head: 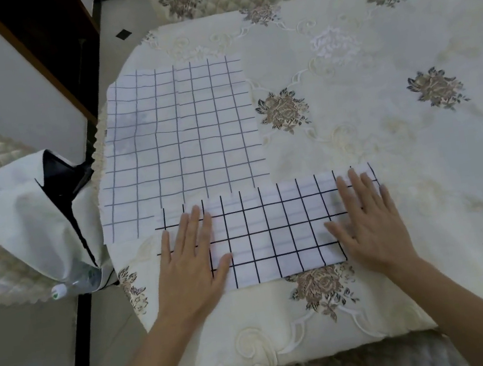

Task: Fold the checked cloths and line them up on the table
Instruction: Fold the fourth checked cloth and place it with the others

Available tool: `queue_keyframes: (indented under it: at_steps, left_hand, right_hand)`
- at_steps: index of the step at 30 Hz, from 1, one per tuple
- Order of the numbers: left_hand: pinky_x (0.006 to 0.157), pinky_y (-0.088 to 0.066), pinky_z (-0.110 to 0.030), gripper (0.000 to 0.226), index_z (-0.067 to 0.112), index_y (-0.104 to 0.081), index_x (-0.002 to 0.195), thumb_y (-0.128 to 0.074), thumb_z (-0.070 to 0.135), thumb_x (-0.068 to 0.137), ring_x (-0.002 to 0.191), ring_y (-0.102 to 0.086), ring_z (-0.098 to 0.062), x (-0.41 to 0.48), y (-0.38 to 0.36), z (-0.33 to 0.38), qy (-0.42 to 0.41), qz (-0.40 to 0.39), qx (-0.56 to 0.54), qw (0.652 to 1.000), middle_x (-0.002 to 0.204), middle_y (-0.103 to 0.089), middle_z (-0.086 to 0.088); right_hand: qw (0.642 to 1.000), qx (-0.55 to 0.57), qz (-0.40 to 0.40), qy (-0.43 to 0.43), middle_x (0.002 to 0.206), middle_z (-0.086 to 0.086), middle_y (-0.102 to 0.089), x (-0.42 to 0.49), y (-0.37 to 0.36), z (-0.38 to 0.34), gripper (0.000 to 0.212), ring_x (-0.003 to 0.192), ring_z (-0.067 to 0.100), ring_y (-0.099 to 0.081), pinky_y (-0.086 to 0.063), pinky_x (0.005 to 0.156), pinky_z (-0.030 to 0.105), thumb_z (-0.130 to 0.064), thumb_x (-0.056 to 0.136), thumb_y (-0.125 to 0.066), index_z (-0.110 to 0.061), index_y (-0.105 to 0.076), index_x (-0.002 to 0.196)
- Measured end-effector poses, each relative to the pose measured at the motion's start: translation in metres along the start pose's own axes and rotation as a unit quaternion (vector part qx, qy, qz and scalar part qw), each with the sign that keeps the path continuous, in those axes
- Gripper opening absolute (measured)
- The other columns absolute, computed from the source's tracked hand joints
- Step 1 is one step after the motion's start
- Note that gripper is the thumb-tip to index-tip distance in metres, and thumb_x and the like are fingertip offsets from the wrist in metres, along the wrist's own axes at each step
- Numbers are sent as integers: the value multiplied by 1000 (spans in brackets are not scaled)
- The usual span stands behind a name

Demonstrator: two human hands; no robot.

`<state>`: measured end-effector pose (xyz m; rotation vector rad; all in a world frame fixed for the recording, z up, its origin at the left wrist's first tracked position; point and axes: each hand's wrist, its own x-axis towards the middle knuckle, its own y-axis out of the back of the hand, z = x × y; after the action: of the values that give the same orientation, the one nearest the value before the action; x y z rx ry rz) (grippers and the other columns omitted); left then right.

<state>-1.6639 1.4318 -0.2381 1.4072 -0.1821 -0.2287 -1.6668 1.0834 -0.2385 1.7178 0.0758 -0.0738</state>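
At the left edge of the cream flower-patterned table (376,49), the white cloth with faint grey checks (177,136) lies spread open, its near corner under the folded white cloth with bold black checks (272,234). Your left hand (189,261) and right hand (367,224) press flat on that folded cloth's ends, fingers straight, gripping nothing. Uneven sliding could skew the layers or drag the spread cloth.

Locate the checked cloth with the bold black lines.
Head view: the bold-grid cloth lies centre, near the front edge of the table, under the flat left hand and right hand; its far-left corner overlaps the pale-lined cloth.
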Motion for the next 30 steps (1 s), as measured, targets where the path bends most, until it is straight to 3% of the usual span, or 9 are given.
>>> queue_keyframes:
  at_steps: [6, 14, 18, 20, 22, 25, 28, 30]
  left_hand:
    - [123, -11, -52, 73, 21, -11, 160, -22, 61, 100, 154, -5, -19, -21, -13, 4, -3, -27, 10, 1000, 168, -6, -1]
    - [122, -12, -53, 74, 25, -1, 160, -17, 64, 98, 154, 3, -16, -22, -11, 4, 7, -53, 8, 999, 168, 3, 2]
    - [123, -2, -52, 79, 23, 1, 160, -22, 63, 96, 154, 5, -16, -17, 4, 18, -9, -43, 0, 999, 168, 5, 3]
    - [122, -2, -52, 78, 23, -5, 160, -27, 61, 96, 154, 2, -16, -4, 16, 39, -62, -34, -12, 997, 168, 1, 2]
    - [122, -4, -52, 74, 24, -12, 160, -27, 60, 97, 154, -3, -17, 17, 27, 66, -133, -41, -18, 990, 168, -3, 2]
    - [124, -6, -51, 68, 25, -22, 158, -31, 55, 97, 153, -15, -19, 57, 35, 111, -261, -66, 5, 963, 166, -16, 1]
    - [123, -15, -50, 58, 22, -36, 152, -50, 41, 98, 148, -30, -22, 101, 37, 156, -387, -89, 29, 917, 160, -35, -1]
    - [121, -22, -47, 52, 20, -47, 144, -59, 29, 94, 142, -39, -25, 129, 36, 187, -453, -108, 49, 883, 153, -45, -3]
  right_hand:
    - [999, -15, -34, 15, 168, 2, 15, -15, -15, -4, 84, 155, 21, 12, -6, 125, 50, -76, 94, -12, -28, 8, 160]
    - [998, -15, -57, 11, 165, -2, 25, -14, -8, -7, 83, 152, 18, 22, 5, 125, 46, -78, 92, -5, -33, 17, 157]
    - [998, 16, -69, 5, 162, -5, 32, -19, 14, -3, 80, 150, 17, 28, 10, 124, 44, -78, 90, -3, -38, 25, 153]
    - [999, 14, -41, -16, 166, -2, 20, -29, 26, 5, 75, 154, 19, 16, 3, 125, 44, -71, 95, -8, -37, 16, 157]
    - [998, 21, -5, -50, 168, 6, -10, -41, 38, 15, 72, 154, 25, -11, -15, 124, 47, -62, 98, -20, -27, -9, 161]
    - [994, 31, 61, -89, 143, 16, -53, -51, 46, 32, 58, 130, 36, -51, -45, 104, 50, -40, 96, -55, -12, -46, 146]
    - [986, 33, 94, -137, 113, 14, -64, -57, 45, 42, 42, 97, 36, -62, -53, 75, 45, -27, 87, -70, -10, -63, 125]
    - [981, 39, 87, -170, 101, 12, -63, -60, 41, 43, 33, 86, 35, -60, -51, 65, 43, -27, 86, -70, -11, -66, 114]
